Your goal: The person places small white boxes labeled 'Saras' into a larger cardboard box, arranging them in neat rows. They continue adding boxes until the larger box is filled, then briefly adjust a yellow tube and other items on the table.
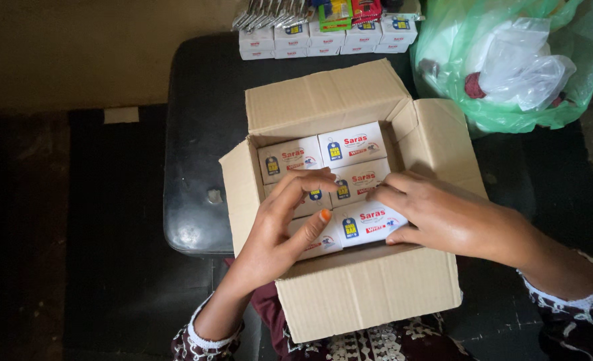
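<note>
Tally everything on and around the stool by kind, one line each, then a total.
White packets visible in the cardboard box: 6
White packets stacked behind the box, visible: 9
Cardboard boxes: 1
Green plastic bags: 1
Black stools: 1
Total: 18

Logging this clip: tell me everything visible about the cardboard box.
The cardboard box is plain brown corrugated card, open at the top with its flaps folded outward, the far flap standing up. It rests partly on a dark padded seat, its near side toward the person's lap. Inside, small white packets with red and blue print lie flat in tidy rows. The left hand and right hand both reach in and rest on the packets.
</note>
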